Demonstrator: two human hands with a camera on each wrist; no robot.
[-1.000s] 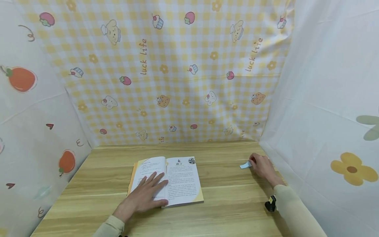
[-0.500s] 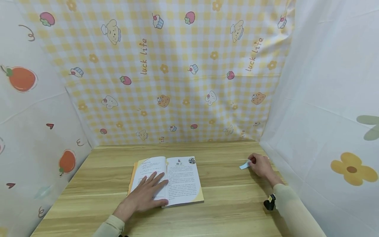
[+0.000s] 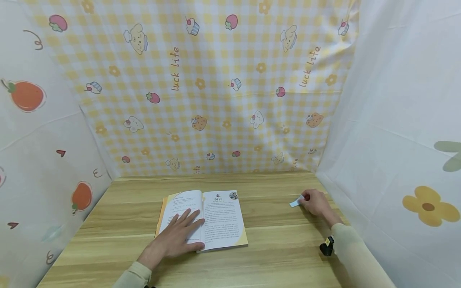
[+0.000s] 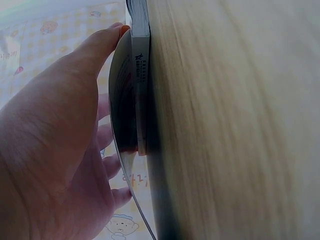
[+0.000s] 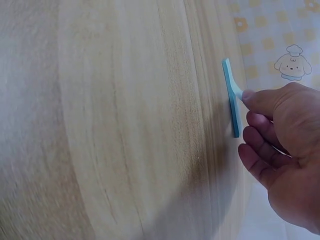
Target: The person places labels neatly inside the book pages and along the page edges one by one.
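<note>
White cloth (image 3: 39,148) printed with orange fruit and small hearts hung at the far left, meeting a yellow-checked backdrop (image 3: 216,52) that stretched behind the wood-grained table (image 3: 277,240). From the near left came a pale left sleeve (image 3: 133,276), and beyond its cuff the left hand (image 3: 176,238) lay on the open book (image 3: 224,222). That hand gripped nothing: its fingers were spread across the left-hand page, and the thumb reached to the lower edge near the gutter. In the left wrist view the left-hand side of the book bowed up off the table beneath the palm. The right-hand page lay in full sight, with a heading above lines of print, a small round picture in its upper corner and a yellow lower corner.

Well apart from the book, toward the table's right edge, a slim blue pad (image 5: 235,117) rested on the wood. A pale blue sheet (image 5: 232,84) met it at one end and curved up away from it, the raised end pinched between the thumb and forefinger of the right hand (image 5: 292,145). The other fingers were bent below, near the pad. A black device (image 3: 327,247) sat beside the right sleeve (image 3: 360,252). At the far right hung another cloth (image 3: 389,120), bearing a large yellow flower.
</note>
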